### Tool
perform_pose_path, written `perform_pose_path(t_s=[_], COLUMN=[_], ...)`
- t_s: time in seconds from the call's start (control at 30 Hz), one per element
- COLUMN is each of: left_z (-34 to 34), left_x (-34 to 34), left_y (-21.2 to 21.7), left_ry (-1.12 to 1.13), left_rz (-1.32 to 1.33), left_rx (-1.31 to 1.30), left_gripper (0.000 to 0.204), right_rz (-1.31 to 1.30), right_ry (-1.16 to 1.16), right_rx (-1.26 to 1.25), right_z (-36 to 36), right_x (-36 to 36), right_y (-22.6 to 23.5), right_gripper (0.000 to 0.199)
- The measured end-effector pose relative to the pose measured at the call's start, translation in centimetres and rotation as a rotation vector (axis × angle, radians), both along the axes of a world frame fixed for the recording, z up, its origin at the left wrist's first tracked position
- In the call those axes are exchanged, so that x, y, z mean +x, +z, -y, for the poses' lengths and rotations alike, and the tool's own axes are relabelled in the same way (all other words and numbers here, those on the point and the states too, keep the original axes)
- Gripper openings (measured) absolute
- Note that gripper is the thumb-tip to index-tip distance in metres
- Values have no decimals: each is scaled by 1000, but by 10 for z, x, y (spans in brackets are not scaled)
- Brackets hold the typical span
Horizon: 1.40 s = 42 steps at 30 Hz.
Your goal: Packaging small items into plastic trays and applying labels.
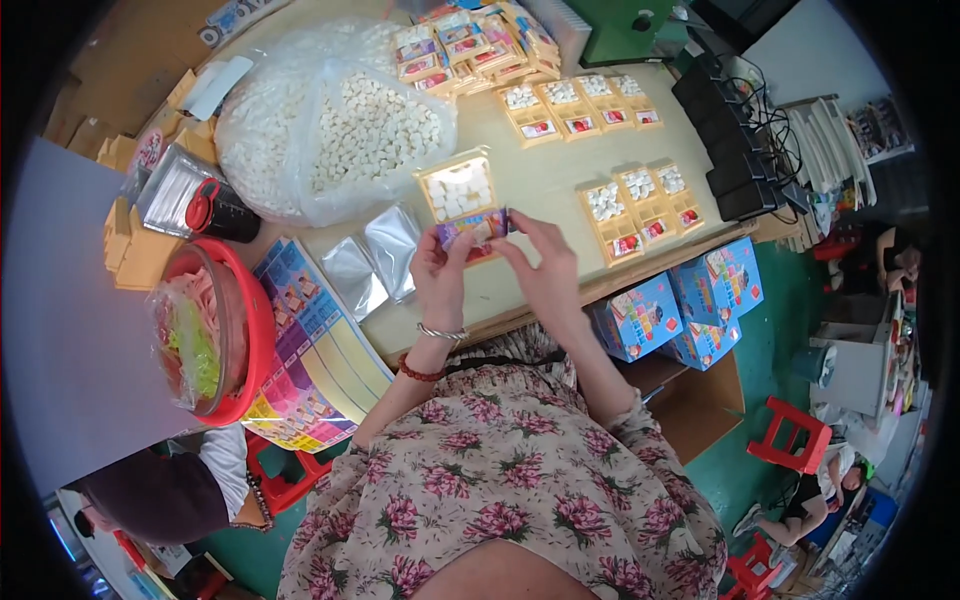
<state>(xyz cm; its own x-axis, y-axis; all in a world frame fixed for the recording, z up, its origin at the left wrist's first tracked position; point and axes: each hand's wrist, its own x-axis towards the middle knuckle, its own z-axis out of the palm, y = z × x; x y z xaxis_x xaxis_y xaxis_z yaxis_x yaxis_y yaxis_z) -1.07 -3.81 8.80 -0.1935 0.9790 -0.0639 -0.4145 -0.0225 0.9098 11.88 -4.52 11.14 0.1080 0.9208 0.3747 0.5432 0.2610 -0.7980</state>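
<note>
My left hand (438,278) grips a small cream-yellow tray (456,192) whose upper part holds white pieces under a shiny clear surface. A small purple printed packet (484,226) lies across the tray's lower part, under my left thumb. The fingers of my right hand (545,262) are pinched at the packet's right end. To the right on the table are a nearer group of 3 filled trays (607,208) and a farther row of several more (522,97). Each has white pieces and a small red-and-white packet. Silver foil pouches (390,245) lie just left of my left hand.
A big clear bag of white pieces (375,130) fills the back left, beside a heap of packed trays (480,48). At left stand a red basin (262,330) and a dark red-lidded bottle (222,212). Blue boxes (635,318) stand below the table's right edge. Other people sit nearby.
</note>
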Motion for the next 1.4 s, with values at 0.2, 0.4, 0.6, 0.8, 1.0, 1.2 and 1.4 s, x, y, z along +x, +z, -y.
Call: perform_pose_path(t_s=[0.2, 0.4, 0.6, 0.8, 1.0, 1.2, 1.4], left_z=[3, -8, -32, -19, 39, 114, 121], left_x=[-4, -23, -30, -55, -92, -148, -137], left_y=[20, 17, 15, 35, 35, -16, -37], left_ry=[-40, -216, 7, -68, 108, 398, 148], left_rz=[-31, 257, 274, -37, -207, 42, 539], left_rx=[-20, -96, -145, -61, -25, -409, -543], left_gripper=[17, 18, 33, 35, 25, 39, 27], right_rz=[-188, -845, -839, -511, 64, 767, 56], right_ry=[67, 409, 327, 36, -156, -200, 367], right_rx=[-37, -477, -387, 32, -27, 52, -96], right_z=[-7, -22, -72, -243, -352, -321, -175], right_x=[-17, -18, -31, -29, -35, -57, -82], right_y=[-10, -9, -13, -27, -12, 15, -11], right_gripper=[28, 23, 28, 30, 52, 39, 18])
